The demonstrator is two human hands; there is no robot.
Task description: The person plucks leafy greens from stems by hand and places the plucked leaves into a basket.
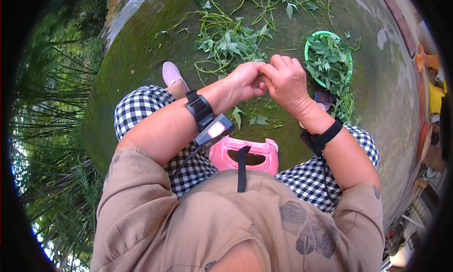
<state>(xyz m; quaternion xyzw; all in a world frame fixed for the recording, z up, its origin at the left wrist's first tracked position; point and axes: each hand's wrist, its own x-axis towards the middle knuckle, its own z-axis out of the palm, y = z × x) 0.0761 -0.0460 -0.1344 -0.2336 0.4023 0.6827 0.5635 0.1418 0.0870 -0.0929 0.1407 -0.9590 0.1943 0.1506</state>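
My left hand [245, 82] and my right hand [286, 81] meet in front of me over the mossy ground. Both are closed, with thumbs and fingertips pinched together and touching. Whatever lies between the fingertips is too small or hidden to make out. Just beyond them is a heap of leafy green vines [231, 43] with long thin stems. Loose leaves [258, 119] and bits of stem are seen below the hands. To the right of my right hand stands a round green basket [349, 66] filled with picked leaves, some stems spilling over its near side.
A pink plastic stool [219, 151] shows between my checked trouser legs. More vines [278, 0] spread across the ground at the far side. Dense bushes [52, 107] border the left. Along the right edge lie an orange object [427, 59] and a yellow one [436, 97].
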